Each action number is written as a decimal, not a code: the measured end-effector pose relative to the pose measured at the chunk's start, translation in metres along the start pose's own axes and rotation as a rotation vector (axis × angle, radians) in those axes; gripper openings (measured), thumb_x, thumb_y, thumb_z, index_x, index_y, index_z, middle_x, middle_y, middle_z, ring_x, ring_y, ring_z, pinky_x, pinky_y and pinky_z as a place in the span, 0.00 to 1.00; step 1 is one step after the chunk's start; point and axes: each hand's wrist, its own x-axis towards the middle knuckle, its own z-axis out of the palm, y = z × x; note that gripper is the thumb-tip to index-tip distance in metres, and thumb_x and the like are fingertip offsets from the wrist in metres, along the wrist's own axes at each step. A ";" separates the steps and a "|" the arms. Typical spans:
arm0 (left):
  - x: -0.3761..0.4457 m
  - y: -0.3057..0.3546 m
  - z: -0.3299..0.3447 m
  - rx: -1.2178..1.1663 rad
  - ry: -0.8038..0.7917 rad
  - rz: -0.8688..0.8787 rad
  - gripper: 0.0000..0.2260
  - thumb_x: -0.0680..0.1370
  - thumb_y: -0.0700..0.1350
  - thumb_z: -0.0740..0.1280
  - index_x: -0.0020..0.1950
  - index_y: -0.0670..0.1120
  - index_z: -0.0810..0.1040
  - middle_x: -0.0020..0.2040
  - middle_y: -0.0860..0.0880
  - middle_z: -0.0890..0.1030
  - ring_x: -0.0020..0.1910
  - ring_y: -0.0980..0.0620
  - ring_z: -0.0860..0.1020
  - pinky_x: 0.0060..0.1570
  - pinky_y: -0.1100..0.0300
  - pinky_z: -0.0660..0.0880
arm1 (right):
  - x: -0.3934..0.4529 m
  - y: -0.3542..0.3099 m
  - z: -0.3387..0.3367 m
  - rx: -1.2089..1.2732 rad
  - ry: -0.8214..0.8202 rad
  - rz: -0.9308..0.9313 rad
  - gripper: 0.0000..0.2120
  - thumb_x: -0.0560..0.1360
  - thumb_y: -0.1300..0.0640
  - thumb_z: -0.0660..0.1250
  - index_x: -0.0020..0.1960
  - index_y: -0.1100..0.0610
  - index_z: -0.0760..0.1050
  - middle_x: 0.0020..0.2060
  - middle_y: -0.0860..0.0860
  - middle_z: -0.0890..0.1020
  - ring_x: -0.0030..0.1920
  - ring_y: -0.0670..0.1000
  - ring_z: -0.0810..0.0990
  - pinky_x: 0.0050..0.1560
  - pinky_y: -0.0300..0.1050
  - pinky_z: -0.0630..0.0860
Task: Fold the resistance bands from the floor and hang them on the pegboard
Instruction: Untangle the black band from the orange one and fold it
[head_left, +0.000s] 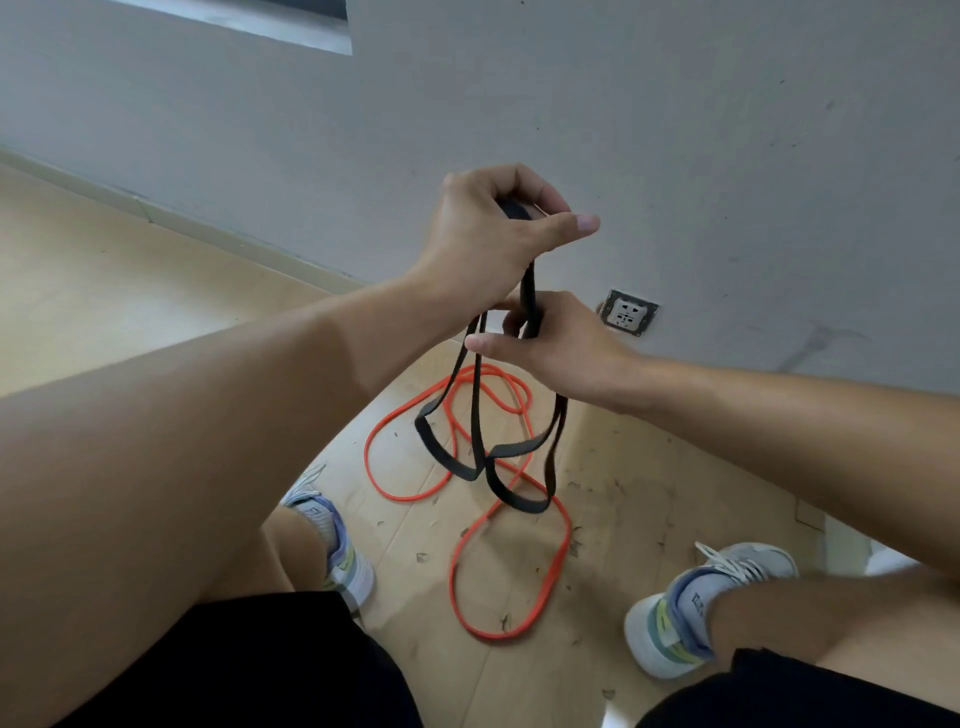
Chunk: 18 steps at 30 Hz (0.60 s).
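Note:
A black resistance band hangs in several loops in front of me. My left hand grips its top end, held up near the wall. Just below, my right hand curls its fingers round the band's strands. The loops dangle down above the floor. An orange resistance band lies tangled on the wooden floor beneath, between my two feet. No pegboard is in view.
A grey wall stands close ahead with a power socket low on it. My shoes, the left one and the right one, rest on the floor amid small scattered debris. A dark window ledge shows at top left.

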 end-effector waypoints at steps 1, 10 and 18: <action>-0.001 0.001 0.001 -0.012 -0.004 0.002 0.11 0.69 0.49 0.82 0.39 0.47 0.81 0.36 0.45 0.81 0.38 0.45 0.82 0.46 0.52 0.80 | 0.001 0.000 0.001 -0.006 0.002 0.006 0.23 0.76 0.39 0.73 0.68 0.48 0.79 0.44 0.43 0.82 0.37 0.34 0.78 0.43 0.35 0.72; 0.010 0.009 -0.001 -0.419 0.066 -0.091 0.10 0.71 0.38 0.79 0.38 0.43 0.78 0.29 0.51 0.76 0.30 0.52 0.76 0.42 0.59 0.78 | 0.000 0.006 0.014 0.128 0.084 0.039 0.18 0.75 0.48 0.77 0.47 0.65 0.81 0.41 0.62 0.84 0.41 0.54 0.85 0.50 0.54 0.82; 0.030 -0.001 -0.037 -0.683 0.236 -0.262 0.10 0.73 0.37 0.78 0.42 0.41 0.77 0.33 0.46 0.78 0.31 0.51 0.78 0.55 0.45 0.82 | -0.002 0.020 0.016 0.122 0.001 0.067 0.09 0.75 0.53 0.77 0.53 0.51 0.80 0.45 0.54 0.86 0.45 0.53 0.88 0.53 0.55 0.85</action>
